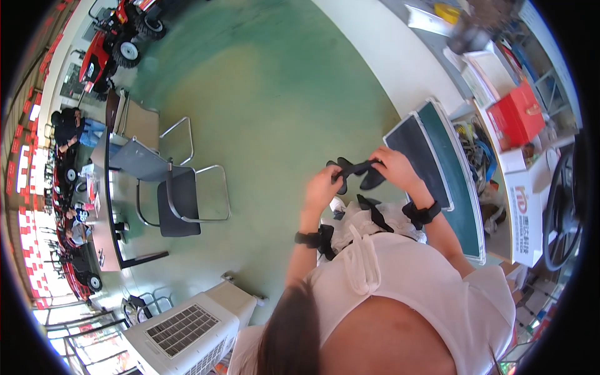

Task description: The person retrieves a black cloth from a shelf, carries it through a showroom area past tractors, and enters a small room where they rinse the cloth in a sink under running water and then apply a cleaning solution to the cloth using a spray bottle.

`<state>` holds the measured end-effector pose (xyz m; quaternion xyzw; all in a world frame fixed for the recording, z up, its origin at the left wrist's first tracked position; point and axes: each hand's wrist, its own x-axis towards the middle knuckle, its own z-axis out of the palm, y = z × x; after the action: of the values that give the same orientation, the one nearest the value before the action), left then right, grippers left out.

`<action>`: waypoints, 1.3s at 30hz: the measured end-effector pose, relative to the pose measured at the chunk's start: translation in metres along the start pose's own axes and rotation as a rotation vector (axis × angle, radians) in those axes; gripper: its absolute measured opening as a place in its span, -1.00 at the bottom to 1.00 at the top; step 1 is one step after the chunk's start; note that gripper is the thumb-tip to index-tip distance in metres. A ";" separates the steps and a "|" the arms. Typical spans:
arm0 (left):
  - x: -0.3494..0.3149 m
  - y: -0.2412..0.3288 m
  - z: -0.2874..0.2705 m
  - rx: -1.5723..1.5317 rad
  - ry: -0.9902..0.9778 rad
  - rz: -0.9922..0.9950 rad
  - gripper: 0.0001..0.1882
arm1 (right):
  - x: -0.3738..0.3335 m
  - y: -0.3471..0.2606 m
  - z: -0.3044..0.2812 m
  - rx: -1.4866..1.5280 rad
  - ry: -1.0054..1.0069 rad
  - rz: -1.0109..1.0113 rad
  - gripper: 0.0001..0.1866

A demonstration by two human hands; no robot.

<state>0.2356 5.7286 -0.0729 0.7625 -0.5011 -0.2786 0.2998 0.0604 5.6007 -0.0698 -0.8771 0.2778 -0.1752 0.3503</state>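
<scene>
A black strap-like piece with dark rounded flaps stretches between my two hands, out in front of my body. My left hand is closed on its left end, and my right hand pinches the right end. One dark flap hangs just below the right fingers. The kind of thing cannot be made out for certain. Black bands circle both wrists, the left band and the right band. Below the hands is my pale skirt with a black bow on it.
Framed dark boards lean close on the right, by shelves with cables and a red box. Left stand a grey chair, a table and a white floor-standing unit. Red tractors and people are farther off.
</scene>
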 end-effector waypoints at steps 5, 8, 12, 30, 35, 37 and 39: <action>0.047 -0.019 -0.035 0.010 0.001 -0.099 -0.79 | 0.087 -0.003 0.003 -0.089 -0.054 -0.050 -0.90; 0.075 -0.046 -0.052 -0.086 0.115 -0.119 -0.79 | 0.146 0.002 0.016 -0.104 -0.119 -0.124 -0.90; 0.122 -0.079 -0.088 -0.087 0.185 -0.194 -0.79 | 0.232 -0.001 0.034 -0.075 -0.204 -0.224 -0.89; 0.284 -0.154 -0.361 0.084 0.920 -0.215 -0.62 | 0.635 -0.057 0.103 -0.009 -0.525 -0.626 -0.90; 0.305 -0.096 -0.517 0.336 1.601 0.530 -0.29 | 0.722 -0.019 0.107 -0.118 -0.528 -0.417 -0.88; 0.305 -0.069 -0.545 0.553 1.730 0.769 -0.30 | 0.761 -0.031 0.118 -0.154 -0.534 -0.486 -0.86; 0.361 -0.085 -0.568 0.544 1.745 0.954 -0.32 | 0.805 0.002 0.103 -0.151 -0.457 -0.411 -0.87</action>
<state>0.8222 5.5207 0.1977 0.4630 -0.4058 0.6426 0.4561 0.7430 5.1613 -0.0516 -0.9551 0.0210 -0.0196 0.2948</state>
